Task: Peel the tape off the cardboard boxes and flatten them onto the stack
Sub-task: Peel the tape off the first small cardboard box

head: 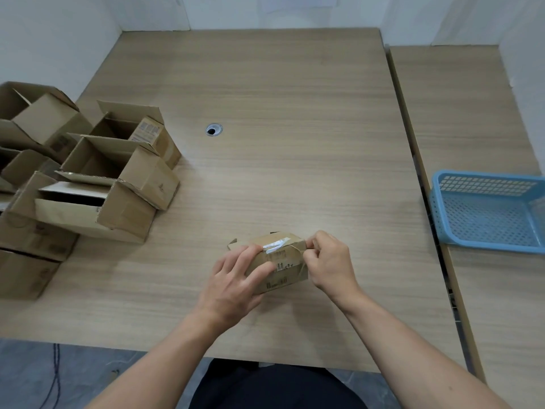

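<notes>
**Tape end pinched, box braced: the tear is the danger**

My right grip [327, 261] is closed narrow, thumb and fingertips pinched at the top right corner of the small box [280, 265], on what I take to be the loose end of the tape [275, 245]. The end itself is hidden under my fingertips. My left grip [236, 278] holds the box from its left side, fingers spread and curled over the top and the near face, pressing it down on the counter [295, 143]. The box sits at the near middle of the counter, right in front of me. The glossy strip runs across its top between my two grips.

What could go wrong:

- **Tape snapping.** If I pull steeply, the thin strip may break and leave a stub with no free end to catch.
- **Paper tearing.** The tape may lift the cardboard's surface with it. That is only a flaw, but it weakens the flap.
- **Box sliding.** It looks light. If my left grip eases, the pull would drag it towards the right instead of freeing the tape.

Further out, a cluster of open boxes [112, 172] waits at the left edge, well apart from my hands. A blue basket [486, 211] stands on the adjoining counter to the right. I see no flattened stack from here.
</notes>
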